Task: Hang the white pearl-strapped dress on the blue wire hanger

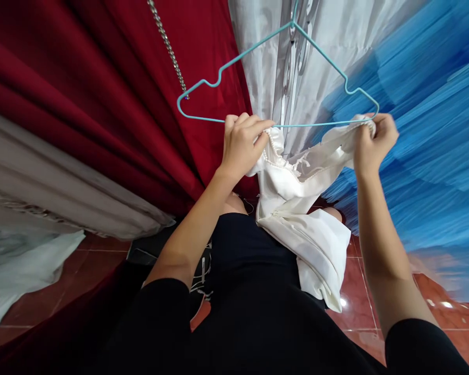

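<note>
A white dress (285, 182) with a beaded neckline hangs from both hands in front of my body, its skirt draped down over my lap. My left hand (244, 140) is closed on one shoulder of the dress, its fingers at the bottom bar of a light blue hanger (254, 49). At the bar's right end my right hand (375, 138) pinches the other shoulder. The hanger is upright above the dress, its hook cut off by the top edge. Whether the fabric loops over the bar I cannot tell.
Dark red fabric (113, 88) with a beaded strand (168, 47) hangs at the left, beside greyish fabric (62, 172). White fabric (254, 31) hangs behind the hanger, and blue tulle (426, 140) fills the right. Reddish tiles (359, 297) cover the floor.
</note>
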### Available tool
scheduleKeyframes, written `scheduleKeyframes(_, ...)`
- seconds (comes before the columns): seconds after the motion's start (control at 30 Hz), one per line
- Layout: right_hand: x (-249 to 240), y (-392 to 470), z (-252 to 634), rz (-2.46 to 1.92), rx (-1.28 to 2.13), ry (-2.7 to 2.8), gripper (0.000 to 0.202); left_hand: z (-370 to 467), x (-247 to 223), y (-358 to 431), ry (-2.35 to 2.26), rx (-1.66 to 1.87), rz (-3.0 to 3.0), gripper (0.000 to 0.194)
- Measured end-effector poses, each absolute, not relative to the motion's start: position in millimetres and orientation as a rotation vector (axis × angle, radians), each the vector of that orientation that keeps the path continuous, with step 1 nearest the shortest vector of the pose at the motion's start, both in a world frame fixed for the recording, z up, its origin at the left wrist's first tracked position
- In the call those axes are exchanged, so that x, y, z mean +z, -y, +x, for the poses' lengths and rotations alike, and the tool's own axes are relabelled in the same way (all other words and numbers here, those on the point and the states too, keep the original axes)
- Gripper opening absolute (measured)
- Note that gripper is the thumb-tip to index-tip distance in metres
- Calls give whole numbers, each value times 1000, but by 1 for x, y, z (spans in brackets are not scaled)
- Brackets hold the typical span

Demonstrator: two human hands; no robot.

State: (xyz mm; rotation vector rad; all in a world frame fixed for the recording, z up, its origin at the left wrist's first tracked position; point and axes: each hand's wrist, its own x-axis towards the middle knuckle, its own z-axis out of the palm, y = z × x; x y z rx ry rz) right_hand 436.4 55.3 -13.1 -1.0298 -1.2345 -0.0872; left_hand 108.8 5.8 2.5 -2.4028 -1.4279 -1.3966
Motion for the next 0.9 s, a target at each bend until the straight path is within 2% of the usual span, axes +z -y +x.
scheduleKeyframes(0.13, -34, -18, 403, -995, -189, 1577, 25, 114, -2, -14, 1417, -1402, -2413, 33)
scheduleKeyframes(0.27, -19, -9, 369, -967, -140, 1693, 36, 122, -6, -10, 1395, -1412, -2428, 35)
scheduleKeyframes(0.43, -8, -9, 332, -975, -61, 1841, 37, 128, -7, 0, 1401, -1385, -2404, 37)
scheduleKeyframes(0.57, -16, -16, 330, -991, -41, 1862, 36, 128, -16, 9, 1281, -1366, -2433, 46)
scheduleKeyframes(0.67, -18, -23, 332, -1007, -55, 1855, 34, 127, -41, 26, 1272, -1562, -2253, 39)
scheduleKeyframes(0.8, -16, -25, 328, -1006, -48, 1838, 33, 108, -80, 40, 1500, -1883, -2086, 28)
scheduleKeyframes(0.9, -14, -23, 328, -969, -43, 1830, 32, 71, -84, 20, 1663, -2131, -1859, 23)
